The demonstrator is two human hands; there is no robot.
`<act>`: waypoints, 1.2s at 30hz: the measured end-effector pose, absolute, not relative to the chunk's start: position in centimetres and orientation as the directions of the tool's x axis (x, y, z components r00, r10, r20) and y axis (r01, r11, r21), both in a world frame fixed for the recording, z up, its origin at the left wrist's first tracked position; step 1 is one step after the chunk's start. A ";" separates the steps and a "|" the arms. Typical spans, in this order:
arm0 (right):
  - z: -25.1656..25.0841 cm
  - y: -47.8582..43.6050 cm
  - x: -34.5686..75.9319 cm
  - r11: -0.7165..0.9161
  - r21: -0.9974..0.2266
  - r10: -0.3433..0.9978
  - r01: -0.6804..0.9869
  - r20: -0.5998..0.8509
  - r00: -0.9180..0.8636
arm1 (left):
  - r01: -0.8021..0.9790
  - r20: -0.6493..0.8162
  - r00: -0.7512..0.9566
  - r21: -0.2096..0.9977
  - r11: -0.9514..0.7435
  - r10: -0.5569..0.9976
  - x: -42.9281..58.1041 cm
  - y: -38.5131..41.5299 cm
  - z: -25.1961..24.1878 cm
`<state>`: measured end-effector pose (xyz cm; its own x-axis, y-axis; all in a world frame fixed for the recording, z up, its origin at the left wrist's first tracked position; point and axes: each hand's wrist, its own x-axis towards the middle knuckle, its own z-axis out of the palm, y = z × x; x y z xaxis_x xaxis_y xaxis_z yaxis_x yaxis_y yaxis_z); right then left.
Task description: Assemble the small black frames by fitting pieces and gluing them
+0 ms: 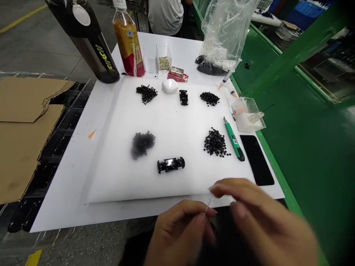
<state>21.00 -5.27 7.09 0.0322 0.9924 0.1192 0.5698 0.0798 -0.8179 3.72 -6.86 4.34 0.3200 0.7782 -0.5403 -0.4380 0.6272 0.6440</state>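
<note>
My left hand point(180, 232) is low at the near edge of the white foam pad point(166, 122), its fingers pinched on a thin pin or wire that sticks up from the fingertips. My right hand point(260, 218) hovers beside it with fingers curled and partly spread; it is blurred and I see nothing in it. Just beyond the hands a small black car-shaped part point(171, 164) lies on the pad. Piles of tiny black parts sit at the left point(142, 144), right point(215, 143), far left point(146, 93) and far right point(209, 98).
A green utility knife point(233, 139) and a black phone point(256, 159) lie at the right. At the back stand a drink bottle point(129, 40), a dark flask point(88, 37), clear boxes point(163, 59), a plastic bag point(224, 33) and a white oval case point(169, 85). Cardboard point(24, 129) lies left. Another person sits behind the table.
</note>
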 end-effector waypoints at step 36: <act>3.9 -7.4 18.8 -0.091 -0.990 0.945 0.111 -0.121 -0.304 | -0.485 -0.148 -0.045 0.868 0.108 0.988 3.0 -7.1 4.3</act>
<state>18.78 -7.41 3.91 -0.3039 0.9450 -0.1209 0.1114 -0.0908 -0.9896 3.01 -7.10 4.32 -0.0447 0.9880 -0.1476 -0.4850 0.1077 0.8678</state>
